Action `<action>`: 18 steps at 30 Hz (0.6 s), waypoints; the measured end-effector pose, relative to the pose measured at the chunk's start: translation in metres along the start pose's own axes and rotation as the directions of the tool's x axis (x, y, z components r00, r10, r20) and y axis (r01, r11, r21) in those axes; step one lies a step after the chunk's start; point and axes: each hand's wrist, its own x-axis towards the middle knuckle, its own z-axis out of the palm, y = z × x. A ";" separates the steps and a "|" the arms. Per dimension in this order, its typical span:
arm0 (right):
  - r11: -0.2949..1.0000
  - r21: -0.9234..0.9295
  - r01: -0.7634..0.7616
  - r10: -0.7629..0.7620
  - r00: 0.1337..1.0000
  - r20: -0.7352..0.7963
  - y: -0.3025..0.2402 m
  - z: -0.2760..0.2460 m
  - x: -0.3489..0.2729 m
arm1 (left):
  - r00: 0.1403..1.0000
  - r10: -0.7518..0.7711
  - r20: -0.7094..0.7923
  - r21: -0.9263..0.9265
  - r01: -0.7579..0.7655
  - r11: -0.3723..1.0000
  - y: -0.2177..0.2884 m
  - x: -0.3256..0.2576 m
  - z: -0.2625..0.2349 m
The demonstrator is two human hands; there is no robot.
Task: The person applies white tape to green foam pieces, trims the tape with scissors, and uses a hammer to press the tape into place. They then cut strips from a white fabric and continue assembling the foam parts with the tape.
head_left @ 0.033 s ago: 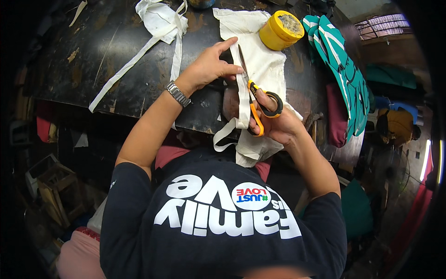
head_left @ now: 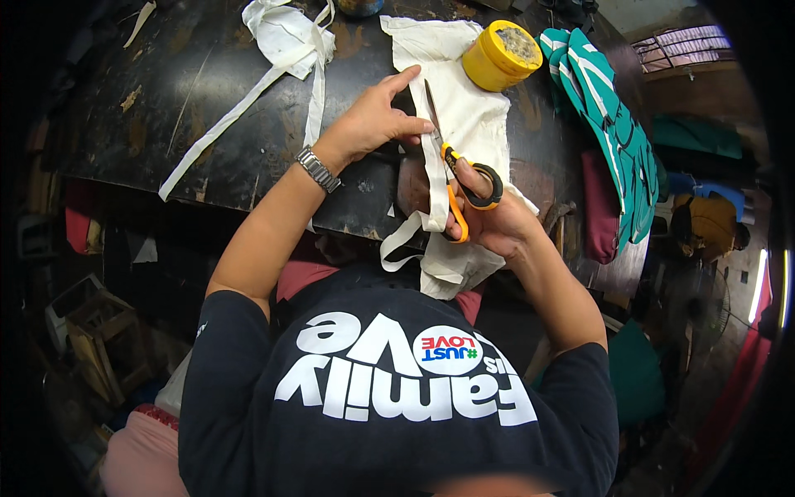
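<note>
Pieces of off-white cloth lie on the dark table and hang over its near edge. A narrow strip is partly cut along the cloth's left side and loops down at the near end. My left hand pinches the strip's edge under the thumb, with the index finger stretched along the cloth farther up. In my right hand is a pair of scissors with orange and black handles. Their blades point away from me, along the cut beside my left thumb. Some right fingers are hidden beneath the handles.
A yellow round container weighs on the cloth's far right. Stacked green pieces with white edging lie at the table's right, beside maroon fabric. A bundle of white strips lies far left, one strip trailing to the near edge.
</note>
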 end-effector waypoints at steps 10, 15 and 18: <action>0.995 0.035 0.098 -0.097 0.994 -0.039 0.010 -0.001 -0.001 | 0.998 -0.068 0.015 0.033 0.068 0.997 -0.017 0.002 -0.003; 0.997 0.016 0.082 -0.082 0.997 0.001 0.004 -0.004 -0.002 | 0.997 -0.027 -0.077 -0.027 0.025 0.999 -0.013 0.026 -0.011; 0.997 0.002 0.079 -0.079 0.997 -0.004 -0.002 -0.003 0.001 | 0.995 0.037 -0.094 -0.025 -0.040 0.999 -0.012 0.029 -0.014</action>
